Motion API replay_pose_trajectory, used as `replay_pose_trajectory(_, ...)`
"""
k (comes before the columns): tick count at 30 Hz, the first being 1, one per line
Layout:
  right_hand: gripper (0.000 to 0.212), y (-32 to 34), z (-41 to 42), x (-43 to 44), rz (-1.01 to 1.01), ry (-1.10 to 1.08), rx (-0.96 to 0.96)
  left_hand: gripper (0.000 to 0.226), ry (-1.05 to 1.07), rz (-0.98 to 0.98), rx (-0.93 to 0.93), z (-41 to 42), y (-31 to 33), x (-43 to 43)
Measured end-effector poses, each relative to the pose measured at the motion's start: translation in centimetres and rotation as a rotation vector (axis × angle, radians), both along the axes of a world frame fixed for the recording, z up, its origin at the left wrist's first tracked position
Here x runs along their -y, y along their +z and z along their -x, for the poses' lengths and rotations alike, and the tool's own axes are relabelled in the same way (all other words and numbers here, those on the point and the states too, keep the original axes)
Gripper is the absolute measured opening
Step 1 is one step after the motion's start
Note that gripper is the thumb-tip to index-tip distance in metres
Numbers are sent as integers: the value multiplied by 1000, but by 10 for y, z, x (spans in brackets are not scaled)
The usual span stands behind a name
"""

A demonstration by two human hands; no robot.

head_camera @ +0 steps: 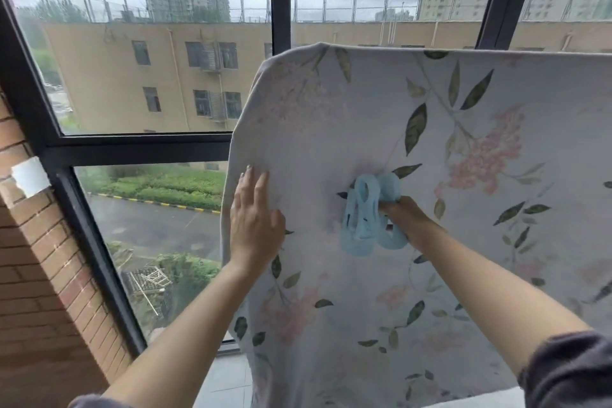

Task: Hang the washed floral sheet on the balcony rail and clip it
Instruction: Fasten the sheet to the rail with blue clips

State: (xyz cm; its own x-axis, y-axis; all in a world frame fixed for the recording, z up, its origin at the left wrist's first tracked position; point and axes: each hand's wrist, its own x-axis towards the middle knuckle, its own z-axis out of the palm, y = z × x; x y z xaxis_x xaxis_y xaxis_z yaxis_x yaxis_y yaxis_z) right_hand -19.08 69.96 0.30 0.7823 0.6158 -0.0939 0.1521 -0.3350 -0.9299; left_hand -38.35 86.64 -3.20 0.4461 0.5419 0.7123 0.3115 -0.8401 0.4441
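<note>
The sheet (381,129) is pale grey-white, printed with pink blossoms and dark green leaves. The clips (371,212) are light blue. The window frame (132,146) is black, beside a red-brown brick wall (43,301) on the left.

Floral sheet (381,129) over hidden rail

No readable writing; white tag (30,175) (on brick wall (49,291)) shows none.
</note>
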Motion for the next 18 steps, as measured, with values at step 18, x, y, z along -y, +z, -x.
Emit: replay_pose_trajectory(18, 10, 29, -108, 109, -201, -116, -3, 49, 67, -213, -315, -150, 36, 92)
